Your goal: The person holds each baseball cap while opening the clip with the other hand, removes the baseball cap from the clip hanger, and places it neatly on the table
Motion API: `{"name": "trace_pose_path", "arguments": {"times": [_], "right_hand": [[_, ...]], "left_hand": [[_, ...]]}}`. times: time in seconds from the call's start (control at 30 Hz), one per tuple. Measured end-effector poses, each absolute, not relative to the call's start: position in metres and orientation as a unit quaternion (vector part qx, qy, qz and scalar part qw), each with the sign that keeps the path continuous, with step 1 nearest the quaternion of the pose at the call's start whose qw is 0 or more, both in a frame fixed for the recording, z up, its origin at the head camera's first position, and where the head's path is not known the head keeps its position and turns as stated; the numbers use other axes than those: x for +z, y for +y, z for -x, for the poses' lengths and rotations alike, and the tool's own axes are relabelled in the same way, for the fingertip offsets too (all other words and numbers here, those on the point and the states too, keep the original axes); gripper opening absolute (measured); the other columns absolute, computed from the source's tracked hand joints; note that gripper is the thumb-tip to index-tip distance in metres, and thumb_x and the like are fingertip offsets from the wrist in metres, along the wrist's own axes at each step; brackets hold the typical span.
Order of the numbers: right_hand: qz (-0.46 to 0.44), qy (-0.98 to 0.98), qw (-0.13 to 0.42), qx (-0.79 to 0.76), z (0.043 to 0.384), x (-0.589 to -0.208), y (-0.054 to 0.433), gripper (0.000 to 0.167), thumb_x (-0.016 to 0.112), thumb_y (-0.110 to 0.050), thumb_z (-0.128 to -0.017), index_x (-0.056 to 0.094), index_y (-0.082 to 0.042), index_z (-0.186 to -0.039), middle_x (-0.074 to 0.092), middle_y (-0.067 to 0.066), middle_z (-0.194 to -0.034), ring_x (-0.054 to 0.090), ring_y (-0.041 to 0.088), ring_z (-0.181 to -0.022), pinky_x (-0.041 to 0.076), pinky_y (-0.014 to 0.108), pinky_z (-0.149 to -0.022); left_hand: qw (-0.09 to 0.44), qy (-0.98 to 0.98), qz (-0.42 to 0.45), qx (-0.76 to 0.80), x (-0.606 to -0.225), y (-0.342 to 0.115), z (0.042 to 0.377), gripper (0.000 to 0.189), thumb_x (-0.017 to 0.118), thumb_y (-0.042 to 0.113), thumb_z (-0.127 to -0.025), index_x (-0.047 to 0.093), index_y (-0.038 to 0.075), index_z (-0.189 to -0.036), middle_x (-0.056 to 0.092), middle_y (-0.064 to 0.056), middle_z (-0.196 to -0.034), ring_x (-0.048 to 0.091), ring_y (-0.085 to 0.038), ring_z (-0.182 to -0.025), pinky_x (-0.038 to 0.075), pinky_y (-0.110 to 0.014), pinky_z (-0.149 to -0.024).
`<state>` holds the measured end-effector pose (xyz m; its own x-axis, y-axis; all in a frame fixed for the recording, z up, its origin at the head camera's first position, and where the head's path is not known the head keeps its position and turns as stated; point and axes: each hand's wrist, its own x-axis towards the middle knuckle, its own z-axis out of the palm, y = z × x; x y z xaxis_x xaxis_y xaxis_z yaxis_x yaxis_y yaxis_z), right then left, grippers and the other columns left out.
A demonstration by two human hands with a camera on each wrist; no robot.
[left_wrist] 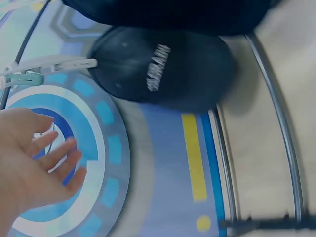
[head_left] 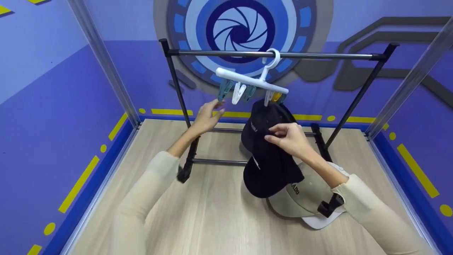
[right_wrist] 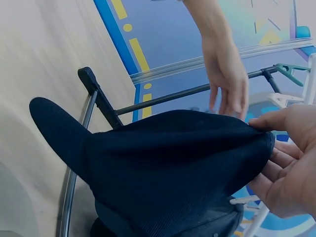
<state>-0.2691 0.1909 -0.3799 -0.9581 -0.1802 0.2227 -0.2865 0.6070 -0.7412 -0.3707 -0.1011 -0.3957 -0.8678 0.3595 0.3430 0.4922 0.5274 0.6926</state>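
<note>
My right hand (head_left: 292, 140) pinches the edge of a black cap (head_left: 270, 170) between thumb and fingers, and the cap hangs with its brim down. Behind it, another dark cap (head_left: 258, 118) with lettering (left_wrist: 159, 66) hangs from the clips of a white hanger (head_left: 251, 80). Near the hanger's left end, my left hand (head_left: 208, 117) is raised with loosely bent fingers, holding nothing. Its fingertips are just below a teal clip (head_left: 224, 89). A white clip (head_left: 239, 93) and a second teal clip (head_left: 250, 92) hang beside it.
The hanger hooks over the top bar (head_left: 318, 55) of a black metal rack. Below my right forearm, a beige cap (head_left: 304, 202) lies over a white cap (head_left: 320, 220) on the wooden floor (head_left: 198, 219). Patterned blue walls (head_left: 60, 92) stand around the rack.
</note>
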Motion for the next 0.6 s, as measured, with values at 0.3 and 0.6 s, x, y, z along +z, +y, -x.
{"name": "trace_pose_path", "arguments": {"times": [0.3,0.6], "right_hand": [[-0.126,-0.901,0.087,0.407,0.257,-0.382,0.204,0.022,0.077,-0.014,-0.09,0.077,0.0,-0.108,0.078,0.017,-0.107,0.074,0.035,-0.105,0.058,0.047,-0.09],[-0.101,-0.904,0.087,0.407,0.257,-0.394,0.2,0.025,0.08,-0.015,-0.087,0.078,0.003,-0.104,0.078,0.017,-0.091,0.066,0.011,-0.074,0.048,0.018,-0.067]], "left_hand": [[0.155,-0.921,0.21,-0.29,-0.437,-0.151,0.337,0.054,0.061,0.014,-0.101,0.045,0.003,-0.151,0.035,-0.027,-0.161,0.031,-0.048,-0.148,0.023,-0.069,-0.117],[0.169,-0.942,0.194,-0.218,-0.485,-0.175,0.324,0.073,0.064,0.028,-0.1,0.03,0.003,-0.16,0.012,-0.029,-0.168,0.01,-0.049,-0.156,0.01,-0.071,-0.121]]}}
